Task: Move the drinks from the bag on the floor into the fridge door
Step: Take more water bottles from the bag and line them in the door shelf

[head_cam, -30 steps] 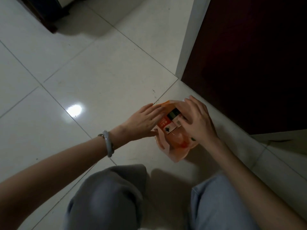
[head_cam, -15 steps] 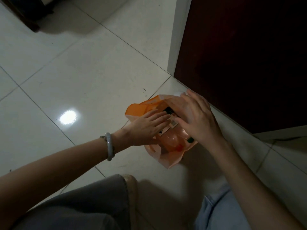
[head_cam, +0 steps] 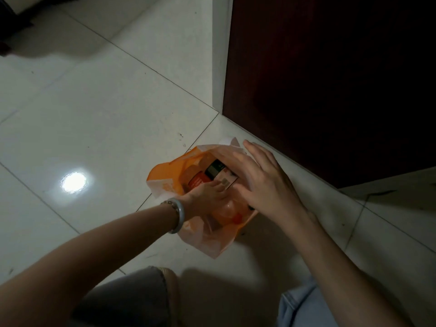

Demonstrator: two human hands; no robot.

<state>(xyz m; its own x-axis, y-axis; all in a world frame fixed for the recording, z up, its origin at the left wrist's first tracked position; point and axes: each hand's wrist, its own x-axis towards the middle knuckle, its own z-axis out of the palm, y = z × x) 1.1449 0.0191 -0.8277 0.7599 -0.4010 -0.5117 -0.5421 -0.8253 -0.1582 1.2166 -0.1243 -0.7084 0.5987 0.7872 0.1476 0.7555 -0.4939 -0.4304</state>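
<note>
Several drinks (head_cam: 197,181) sit in the orange bag (head_cam: 165,182) on the floor (head_cam: 99,119). Bag film is limp; carton (head_cam: 219,173) is likely stiff and weighty: grasp across its sides. Left hand (head_cam: 205,194) reaches inside, fingers nearly straight on the carton. Right hand (head_cam: 264,182), fingers spread wide, presses the rim back.

White glossy tiled floor (head_cam: 99,109), grey grout lines running diagonally. Bright lamp glare (head_cam: 73,182) on a tile at 9 o'clock. Dark furniture base (head_cam: 9,24) at 11 o'clock. White wall edge (head_cam: 221,43) at 12 o'clock. Grey trouser leg (head_cam: 127,300) at 6 o'clock, pale denim leg (head_cam: 304,310) at 5 o'clock.
</note>
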